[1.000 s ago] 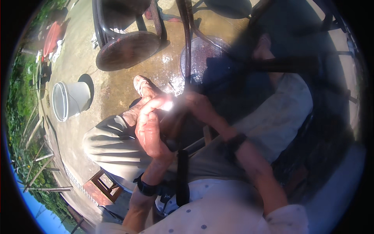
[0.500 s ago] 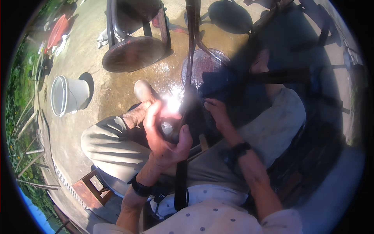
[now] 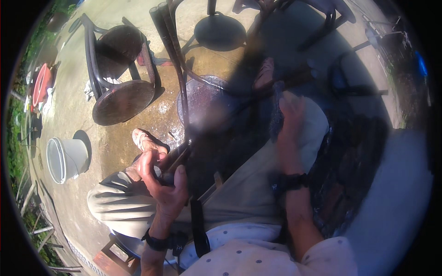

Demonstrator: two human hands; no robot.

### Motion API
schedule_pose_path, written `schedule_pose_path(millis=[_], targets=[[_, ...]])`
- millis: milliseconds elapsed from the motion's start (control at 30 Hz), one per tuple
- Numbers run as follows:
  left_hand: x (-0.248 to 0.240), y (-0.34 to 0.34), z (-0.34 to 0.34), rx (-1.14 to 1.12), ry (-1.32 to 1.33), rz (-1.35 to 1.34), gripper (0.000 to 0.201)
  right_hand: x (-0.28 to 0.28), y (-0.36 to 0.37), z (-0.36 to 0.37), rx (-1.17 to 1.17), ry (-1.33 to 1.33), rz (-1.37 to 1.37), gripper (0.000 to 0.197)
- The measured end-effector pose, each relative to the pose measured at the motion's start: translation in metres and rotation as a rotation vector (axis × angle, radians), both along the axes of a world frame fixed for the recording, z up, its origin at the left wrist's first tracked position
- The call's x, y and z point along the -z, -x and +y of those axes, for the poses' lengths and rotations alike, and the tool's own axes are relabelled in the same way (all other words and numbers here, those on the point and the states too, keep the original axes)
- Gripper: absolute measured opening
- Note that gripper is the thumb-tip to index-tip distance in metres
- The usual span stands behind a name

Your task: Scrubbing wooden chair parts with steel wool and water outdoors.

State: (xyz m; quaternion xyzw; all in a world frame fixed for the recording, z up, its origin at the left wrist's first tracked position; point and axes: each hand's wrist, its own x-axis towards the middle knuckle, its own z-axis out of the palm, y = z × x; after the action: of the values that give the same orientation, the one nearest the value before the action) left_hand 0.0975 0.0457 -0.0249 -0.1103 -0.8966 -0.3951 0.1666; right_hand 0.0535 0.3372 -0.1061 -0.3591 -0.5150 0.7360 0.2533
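Observation:
A dark wooden chair (image 3: 185, 99) with long bent legs is tilted across my lap, much of it lost in deep shadow. My left hand (image 3: 161, 179) curls around a dark part of its frame, thumb on one side and fingers on the other. Over my right knee, my right hand (image 3: 292, 112) is raised and smeared by motion. Against its fingers hangs a long, dark, wet-looking rag (image 3: 277, 110). Beyond the chair legs stands a round metal basin (image 3: 202, 87) with wet contents, partly covered by the legs and the shadow.
Another dark chair (image 3: 123, 102) lies at the left on wet concrete. A white bucket (image 3: 69, 158) stands nearer, with a red basin (image 3: 42, 85) farther off. A round dark seat (image 3: 220, 32) is at the back. By my left hip is a small wooden stool (image 3: 113, 257).
My right hand has moved up and right, away from the chair's middle, with the dark rag now visible. My left hand keeps its hold. The whole view has shifted, showing more at the right.

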Motion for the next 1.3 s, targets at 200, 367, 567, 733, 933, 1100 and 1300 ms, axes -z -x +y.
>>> schedule_pose_path(millis=[200,367,567,733,933,1100,1300], targets=[[0.008,0.012,-0.010,0.048,0.025,0.055,0.065,-0.025,0.027,0.028,-0.222,0.014,0.057,0.074],[-0.019,0.050,-0.038,-0.074,-0.098,-0.117,0.070,-0.028,0.015,0.015,-0.344,-0.049,-0.066,0.069],[-0.014,0.106,-0.114,-0.060,-0.106,-0.135,0.074,-0.044,-0.046,-0.036,-0.628,-0.043,-0.111,0.066],[-0.021,0.144,-0.145,-0.190,-0.395,-0.276,0.069,-0.038,-0.094,-0.062,-0.856,0.010,-0.260,0.068],[-0.016,0.187,-0.170,-0.278,-0.585,-0.247,0.062,-0.032,-0.107,-0.059,-1.309,-0.174,-0.474,0.052],[0.029,0.188,-0.160,-0.387,-0.562,-0.189,0.031,-0.056,-0.079,-0.028,-1.016,-0.033,-0.372,0.046],[0.047,0.199,-0.162,-0.440,-0.554,-0.151,0.024,-0.110,0.014,-0.011,-0.750,-0.640,-0.146,0.047]])
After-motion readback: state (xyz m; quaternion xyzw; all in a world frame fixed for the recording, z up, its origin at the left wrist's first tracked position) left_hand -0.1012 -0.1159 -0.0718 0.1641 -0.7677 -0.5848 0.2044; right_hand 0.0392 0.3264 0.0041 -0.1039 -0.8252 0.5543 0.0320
